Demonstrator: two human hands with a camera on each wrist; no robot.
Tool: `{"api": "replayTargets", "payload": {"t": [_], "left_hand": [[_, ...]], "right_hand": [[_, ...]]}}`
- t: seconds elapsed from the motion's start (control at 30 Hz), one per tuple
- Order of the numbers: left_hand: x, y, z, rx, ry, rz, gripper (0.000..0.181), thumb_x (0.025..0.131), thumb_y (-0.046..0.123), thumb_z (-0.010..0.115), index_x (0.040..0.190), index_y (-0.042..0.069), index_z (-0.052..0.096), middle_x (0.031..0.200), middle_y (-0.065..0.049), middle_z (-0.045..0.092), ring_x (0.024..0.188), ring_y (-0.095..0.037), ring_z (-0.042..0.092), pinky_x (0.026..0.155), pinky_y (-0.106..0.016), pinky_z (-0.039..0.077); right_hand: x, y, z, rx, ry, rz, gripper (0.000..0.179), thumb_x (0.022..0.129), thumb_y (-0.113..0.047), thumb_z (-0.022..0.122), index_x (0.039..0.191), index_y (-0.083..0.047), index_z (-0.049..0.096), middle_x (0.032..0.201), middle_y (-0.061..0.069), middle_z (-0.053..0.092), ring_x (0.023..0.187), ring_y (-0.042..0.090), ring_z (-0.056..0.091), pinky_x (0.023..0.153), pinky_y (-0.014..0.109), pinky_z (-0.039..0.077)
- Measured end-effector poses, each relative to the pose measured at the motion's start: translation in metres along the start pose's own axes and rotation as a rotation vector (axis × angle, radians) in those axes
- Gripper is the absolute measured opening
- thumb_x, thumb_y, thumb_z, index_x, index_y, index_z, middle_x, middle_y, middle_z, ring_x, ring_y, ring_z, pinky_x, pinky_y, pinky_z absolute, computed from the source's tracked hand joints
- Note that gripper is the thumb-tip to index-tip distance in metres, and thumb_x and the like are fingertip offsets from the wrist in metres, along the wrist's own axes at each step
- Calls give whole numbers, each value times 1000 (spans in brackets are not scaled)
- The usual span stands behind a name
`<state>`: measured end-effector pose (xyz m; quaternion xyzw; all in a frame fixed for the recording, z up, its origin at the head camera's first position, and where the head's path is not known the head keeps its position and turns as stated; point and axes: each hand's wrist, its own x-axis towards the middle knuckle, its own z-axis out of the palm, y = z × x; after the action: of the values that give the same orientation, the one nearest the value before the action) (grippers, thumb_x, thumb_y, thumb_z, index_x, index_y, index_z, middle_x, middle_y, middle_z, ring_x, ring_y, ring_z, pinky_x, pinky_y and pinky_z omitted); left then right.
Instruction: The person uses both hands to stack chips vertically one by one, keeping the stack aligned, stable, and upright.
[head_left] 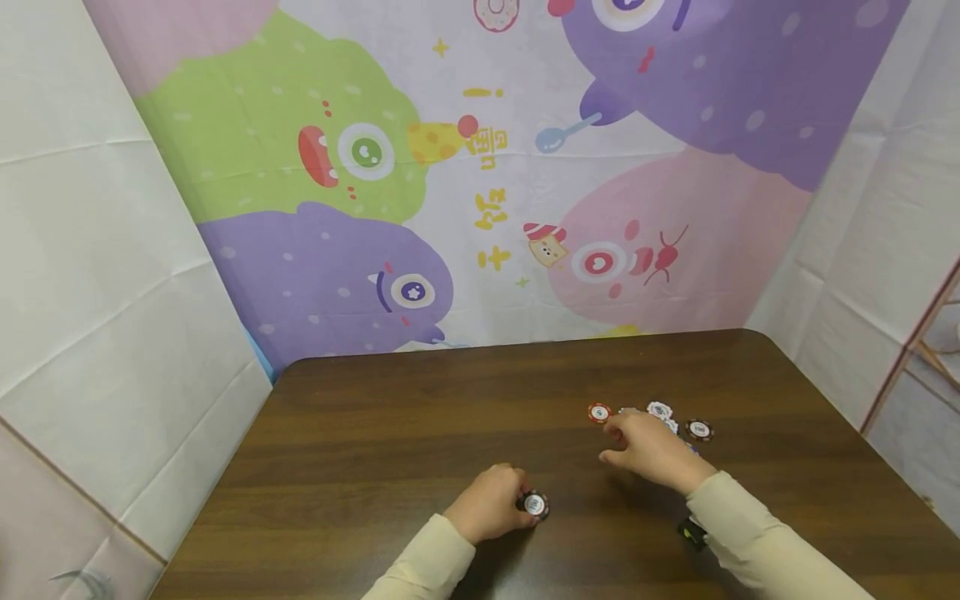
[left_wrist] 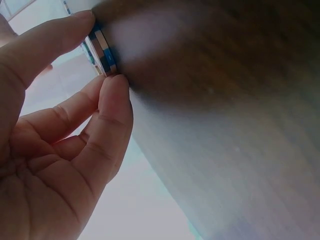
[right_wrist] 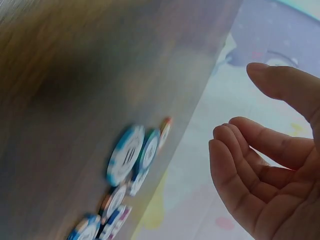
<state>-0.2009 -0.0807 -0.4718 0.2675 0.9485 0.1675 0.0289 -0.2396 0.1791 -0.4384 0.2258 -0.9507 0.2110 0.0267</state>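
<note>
My left hand (head_left: 491, 504) holds a small stack of poker chips (head_left: 535, 504) low over the front middle of the wooden table. The top chip is black with a white centre. In the left wrist view, thumb and fingertips pinch the chips (left_wrist: 104, 51) by their rims, which show blue and pale blocks. Further right, my right hand (head_left: 652, 447) hovers over a group of chips with nothing in its grasp, thumb apart from loosely bent fingers. Beyond that hand, the right wrist view shows a blue-and-white chip (right_wrist: 126, 155) and a green chip (right_wrist: 149, 156) among several others.
A red chip (head_left: 599, 413), white chips (head_left: 660, 410) and a black chip (head_left: 699, 430) lie around the right hand on the table (head_left: 360, 433). A small black object (head_left: 692, 533) shows beside the right sleeve. A cartoon-printed cloth (head_left: 480, 308) hangs behind the table.
</note>
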Motion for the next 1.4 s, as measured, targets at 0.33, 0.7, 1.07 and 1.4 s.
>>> {"api": "replayTargets", "payload": {"t": [0.33, 0.7, 1.07, 1.4], "left_hand": [[0, 1, 0, -1, -9, -4, 28, 72, 23, 85, 90, 8, 71, 77, 5, 61, 72, -4, 49, 66, -20, 44], [0, 2, -2, 16, 0, 7, 24, 71, 22, 86, 84, 10, 70, 76, 6, 61, 70, -3, 47, 64, -20, 43], [-1, 3, -1, 13, 3, 10, 19, 71, 22, 85, 76, 13, 69, 71, 8, 58, 66, -2, 42, 61, -19, 39], [-1, 3, -1, 15, 6, 21, 19, 70, 21, 85, 73, 14, 67, 67, 9, 54, 64, -2, 40, 59, -19, 37]], "right_hand": [[-4, 26, -7, -11, -5, 49, 22, 79, -19, 78, 88, -1, 70, 73, 2, 58, 67, 12, 49, 60, 31, 43], [-3, 43, 6, -46, -69, 102, 34, 72, -16, 80, 59, -13, 49, 60, -5, 39, 56, 11, 35, 53, 27, 29], [-1, 47, 13, -90, -76, 97, 27, 72, -11, 77, 58, -13, 53, 59, -5, 44, 56, 12, 37, 54, 29, 34], [0, 49, 11, -40, -129, 147, 26, 70, -5, 76, 58, -11, 54, 57, -6, 38, 54, 11, 35, 53, 27, 29]]}}
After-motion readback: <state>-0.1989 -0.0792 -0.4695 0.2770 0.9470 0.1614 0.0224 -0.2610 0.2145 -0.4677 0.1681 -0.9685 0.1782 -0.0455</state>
